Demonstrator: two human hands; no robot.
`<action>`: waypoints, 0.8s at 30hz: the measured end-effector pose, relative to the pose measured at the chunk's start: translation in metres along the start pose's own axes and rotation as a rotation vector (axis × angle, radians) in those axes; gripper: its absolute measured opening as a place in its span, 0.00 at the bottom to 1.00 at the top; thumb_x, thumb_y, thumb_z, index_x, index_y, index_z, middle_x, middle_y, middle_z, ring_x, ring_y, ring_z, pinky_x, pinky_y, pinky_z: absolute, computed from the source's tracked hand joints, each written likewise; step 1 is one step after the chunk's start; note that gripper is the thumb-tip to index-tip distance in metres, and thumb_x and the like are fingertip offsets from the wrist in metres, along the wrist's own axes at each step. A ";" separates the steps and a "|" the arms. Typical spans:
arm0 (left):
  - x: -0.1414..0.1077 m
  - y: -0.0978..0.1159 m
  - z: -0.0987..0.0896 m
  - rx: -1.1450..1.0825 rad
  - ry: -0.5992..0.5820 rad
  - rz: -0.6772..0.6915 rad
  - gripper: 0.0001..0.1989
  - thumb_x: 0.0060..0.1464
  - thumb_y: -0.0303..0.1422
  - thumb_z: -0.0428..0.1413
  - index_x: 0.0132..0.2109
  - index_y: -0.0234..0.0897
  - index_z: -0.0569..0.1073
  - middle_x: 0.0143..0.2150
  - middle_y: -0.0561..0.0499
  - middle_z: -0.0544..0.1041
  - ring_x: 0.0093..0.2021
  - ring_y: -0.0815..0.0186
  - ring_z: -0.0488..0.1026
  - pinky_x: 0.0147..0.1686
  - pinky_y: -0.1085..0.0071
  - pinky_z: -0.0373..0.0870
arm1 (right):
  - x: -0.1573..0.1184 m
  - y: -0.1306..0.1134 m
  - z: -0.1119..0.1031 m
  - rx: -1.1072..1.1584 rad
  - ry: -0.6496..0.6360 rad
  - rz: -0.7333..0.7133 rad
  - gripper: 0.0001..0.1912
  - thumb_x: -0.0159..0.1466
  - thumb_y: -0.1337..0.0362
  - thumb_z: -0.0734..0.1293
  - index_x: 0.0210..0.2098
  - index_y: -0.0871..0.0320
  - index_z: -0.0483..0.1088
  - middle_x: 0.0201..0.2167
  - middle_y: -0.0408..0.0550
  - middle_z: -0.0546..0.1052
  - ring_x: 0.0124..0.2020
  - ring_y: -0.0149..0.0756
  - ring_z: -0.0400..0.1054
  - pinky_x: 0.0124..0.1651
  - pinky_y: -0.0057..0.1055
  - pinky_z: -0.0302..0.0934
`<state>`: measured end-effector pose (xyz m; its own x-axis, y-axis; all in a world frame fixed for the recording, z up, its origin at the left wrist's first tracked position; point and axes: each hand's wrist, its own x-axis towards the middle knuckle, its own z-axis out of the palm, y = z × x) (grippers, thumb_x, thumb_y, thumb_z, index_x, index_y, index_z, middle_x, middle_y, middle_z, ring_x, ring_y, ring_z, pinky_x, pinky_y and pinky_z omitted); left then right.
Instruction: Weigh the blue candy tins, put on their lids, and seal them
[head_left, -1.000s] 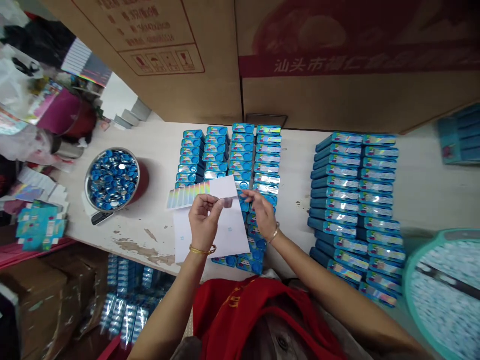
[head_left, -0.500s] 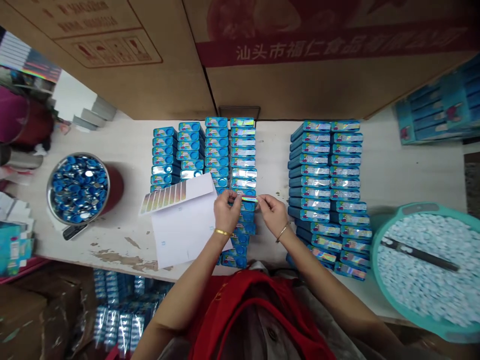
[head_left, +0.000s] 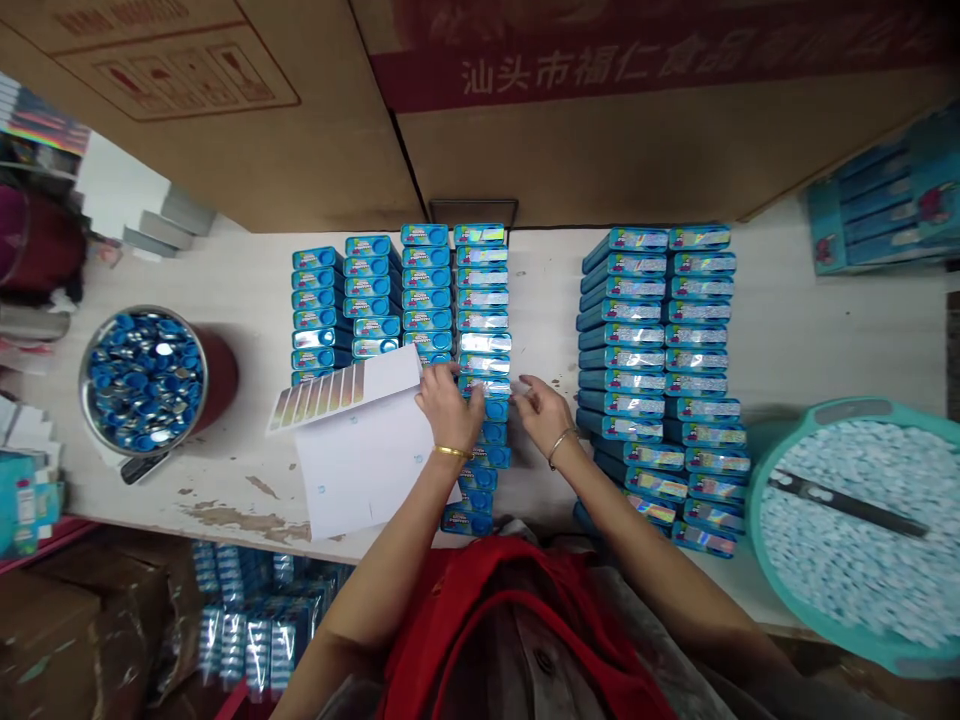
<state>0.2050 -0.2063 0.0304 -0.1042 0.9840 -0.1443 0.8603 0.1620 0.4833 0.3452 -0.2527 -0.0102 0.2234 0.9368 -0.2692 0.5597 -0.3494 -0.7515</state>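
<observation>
Small blue tins (head_left: 427,277) stand in columns in front of me, several with a shiny holographic sticker strip on the end. My left hand (head_left: 450,408) is over the right edge of a white sticker sheet (head_left: 375,460), its thumb and forefinger apart beside one tin in the nearest column. A shiny strip (head_left: 485,386) lies on that tin, close to the left thumb. Just right of the same tin, my right hand (head_left: 544,415) has its thumb and forefinger slightly apart, with nothing visible between them. A folded part of the sheet (head_left: 319,398) shows rows of gold-toned strips.
Two more columns of stickered tins (head_left: 637,333) stand at right. Beyond them is a turquoise tub (head_left: 765,560) of small pale pieces with a dark bar on top. A metal-rimmed pot (head_left: 214,370) of blue caps sits at left. Large cartons (head_left: 315,170) wall off the back.
The shiny strip held between both hands now lies on a tin. My right fingers have come off it and parted; my left hand has moved slightly. The view has shifted a little.
</observation>
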 end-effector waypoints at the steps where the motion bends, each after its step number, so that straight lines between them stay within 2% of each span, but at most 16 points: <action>1: 0.001 0.001 -0.001 0.011 0.002 -0.031 0.19 0.49 0.35 0.60 0.47 0.37 0.66 0.48 0.43 0.68 0.50 0.52 0.66 0.45 0.59 0.61 | -0.005 0.002 0.004 0.056 0.037 -0.019 0.20 0.64 0.59 0.59 0.51 0.59 0.71 0.29 0.48 0.75 0.31 0.39 0.67 0.38 0.35 0.61; 3: 0.002 0.003 -0.002 0.031 -0.005 -0.075 0.23 0.47 0.37 0.60 0.49 0.37 0.64 0.49 0.43 0.67 0.51 0.51 0.66 0.46 0.58 0.61 | -0.016 0.004 0.011 0.154 0.080 -0.076 0.22 0.66 0.59 0.56 0.55 0.59 0.68 0.33 0.50 0.74 0.33 0.39 0.68 0.39 0.36 0.63; 6: 0.001 0.005 -0.002 0.043 -0.026 -0.105 0.21 0.48 0.37 0.59 0.49 0.38 0.63 0.49 0.43 0.67 0.52 0.51 0.66 0.47 0.57 0.61 | -0.027 0.006 0.023 0.218 0.034 -0.100 0.23 0.68 0.61 0.53 0.58 0.57 0.66 0.36 0.51 0.73 0.36 0.39 0.69 0.41 0.36 0.65; 8: 0.000 0.005 -0.001 0.040 -0.030 -0.116 0.21 0.49 0.37 0.59 0.48 0.39 0.63 0.49 0.43 0.67 0.53 0.50 0.66 0.47 0.57 0.61 | -0.029 0.009 0.027 0.171 0.013 -0.083 0.24 0.68 0.62 0.53 0.62 0.56 0.62 0.39 0.52 0.73 0.40 0.41 0.69 0.44 0.39 0.64; 11: -0.003 0.005 -0.002 0.028 -0.030 -0.114 0.21 0.49 0.37 0.58 0.49 0.38 0.63 0.49 0.42 0.67 0.53 0.49 0.65 0.47 0.56 0.61 | -0.029 0.013 0.028 0.066 0.071 -0.062 0.28 0.67 0.62 0.52 0.67 0.59 0.52 0.41 0.54 0.73 0.43 0.44 0.67 0.47 0.42 0.62; 13: -0.004 0.004 -0.002 0.018 -0.025 -0.104 0.21 0.49 0.37 0.58 0.49 0.38 0.63 0.49 0.42 0.68 0.53 0.49 0.65 0.47 0.55 0.61 | -0.030 0.013 0.027 0.046 0.088 -0.089 0.29 0.68 0.63 0.51 0.67 0.59 0.50 0.41 0.54 0.72 0.42 0.43 0.67 0.46 0.41 0.62; 15: -0.004 0.003 -0.002 0.012 -0.013 -0.091 0.20 0.50 0.36 0.58 0.49 0.38 0.63 0.49 0.41 0.68 0.54 0.48 0.65 0.48 0.55 0.61 | -0.033 0.010 0.028 0.029 0.042 -0.129 0.28 0.67 0.66 0.50 0.67 0.58 0.52 0.40 0.53 0.72 0.42 0.42 0.67 0.45 0.38 0.62; 17: -0.005 0.001 0.000 0.003 -0.003 -0.079 0.19 0.50 0.36 0.57 0.48 0.37 0.64 0.49 0.41 0.68 0.54 0.48 0.65 0.47 0.55 0.61 | -0.034 0.009 0.027 -0.056 -0.025 -0.133 0.29 0.66 0.69 0.50 0.67 0.57 0.52 0.40 0.53 0.72 0.42 0.42 0.68 0.44 0.37 0.61; 21: -0.011 0.002 0.005 -0.019 0.010 -0.083 0.18 0.51 0.35 0.58 0.48 0.37 0.64 0.49 0.40 0.68 0.53 0.48 0.65 0.47 0.54 0.61 | -0.030 0.008 0.017 -0.414 -0.167 -0.124 0.31 0.62 0.74 0.52 0.65 0.59 0.56 0.40 0.54 0.74 0.43 0.44 0.68 0.45 0.39 0.58; 22: -0.013 0.003 0.003 -0.025 0.014 -0.084 0.18 0.51 0.35 0.58 0.48 0.36 0.65 0.48 0.40 0.68 0.52 0.48 0.66 0.47 0.54 0.61 | -0.027 0.007 0.013 -0.482 -0.154 -0.129 0.31 0.62 0.74 0.53 0.64 0.60 0.56 0.41 0.56 0.74 0.43 0.45 0.68 0.45 0.40 0.58; 24: -0.016 0.004 -0.007 -0.074 0.014 -0.014 0.15 0.52 0.34 0.57 0.46 0.36 0.66 0.47 0.40 0.69 0.50 0.50 0.67 0.45 0.56 0.63 | -0.021 0.000 0.004 -0.537 -0.036 -0.167 0.30 0.62 0.73 0.53 0.65 0.62 0.55 0.46 0.59 0.72 0.45 0.47 0.66 0.46 0.42 0.58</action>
<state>0.2068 -0.2206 0.0406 -0.1231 0.9826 -0.1394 0.8197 0.1798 0.5439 0.3368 -0.2723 -0.0069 0.0751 0.9768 -0.2006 0.9147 -0.1476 -0.3761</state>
